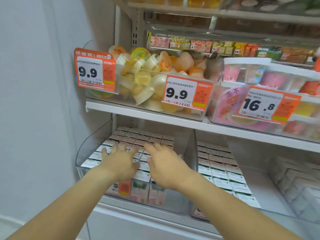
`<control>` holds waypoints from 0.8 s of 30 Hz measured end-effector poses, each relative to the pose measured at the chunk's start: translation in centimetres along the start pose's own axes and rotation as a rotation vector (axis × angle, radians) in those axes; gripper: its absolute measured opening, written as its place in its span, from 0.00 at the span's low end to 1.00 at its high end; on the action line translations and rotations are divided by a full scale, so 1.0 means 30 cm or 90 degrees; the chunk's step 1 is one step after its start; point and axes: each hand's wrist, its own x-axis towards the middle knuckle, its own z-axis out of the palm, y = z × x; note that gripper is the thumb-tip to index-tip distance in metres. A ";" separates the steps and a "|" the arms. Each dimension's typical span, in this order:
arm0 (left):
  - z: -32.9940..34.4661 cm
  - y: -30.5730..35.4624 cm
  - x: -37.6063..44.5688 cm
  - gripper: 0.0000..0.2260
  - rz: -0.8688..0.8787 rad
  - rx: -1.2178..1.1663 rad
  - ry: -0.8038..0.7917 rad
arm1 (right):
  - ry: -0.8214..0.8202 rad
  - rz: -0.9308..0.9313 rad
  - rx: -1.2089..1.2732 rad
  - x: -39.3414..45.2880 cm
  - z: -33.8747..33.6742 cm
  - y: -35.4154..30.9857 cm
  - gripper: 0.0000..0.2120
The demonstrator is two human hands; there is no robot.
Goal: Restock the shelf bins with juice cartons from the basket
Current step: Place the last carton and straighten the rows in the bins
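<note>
A clear plastic shelf bin (83, 151) on the lower shelf is packed with rows of small juice cartons (138, 135), white tops up, pink fronts showing at the bin's front. My left hand (119, 163) lies flat on the carton tops with fingers spread. My right hand (166, 167) lies flat beside it, fingers stretched over the cartons toward the back. Neither hand holds a carton. A second clear bin (194, 163) to the right holds more cartons (223, 172) in tidy rows. The basket is out of view.
The shelf above (155, 116) carries a bin of jelly cups (143, 75) and tubs with price tags 9.9 and 16.8. A white wall (34, 101) stands at the left. More clear bins (297, 187) sit at the lower right.
</note>
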 end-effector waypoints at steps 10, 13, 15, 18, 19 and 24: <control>0.056 0.592 -0.227 0.09 0.457 -0.182 0.394 | 0.117 0.218 -0.072 -0.469 -0.143 0.566 0.19; 0.106 0.705 -0.168 0.17 0.381 -0.235 0.207 | -0.013 0.245 0.102 -0.471 -0.074 0.648 0.28; 0.129 0.748 -0.108 0.23 0.330 -0.190 0.084 | -0.060 0.215 0.148 -0.461 -0.038 0.671 0.27; 0.163 0.764 -0.041 0.25 0.261 -0.067 -0.042 | -0.073 0.187 0.226 -0.459 -0.037 0.720 0.26; 0.173 0.764 -0.029 0.25 0.249 -0.038 -0.062 | -0.079 0.181 0.275 -0.459 -0.043 0.745 0.26; 0.178 0.751 -0.023 0.25 0.257 -0.009 -0.095 | 0.014 0.283 0.474 -0.402 -0.084 0.821 0.25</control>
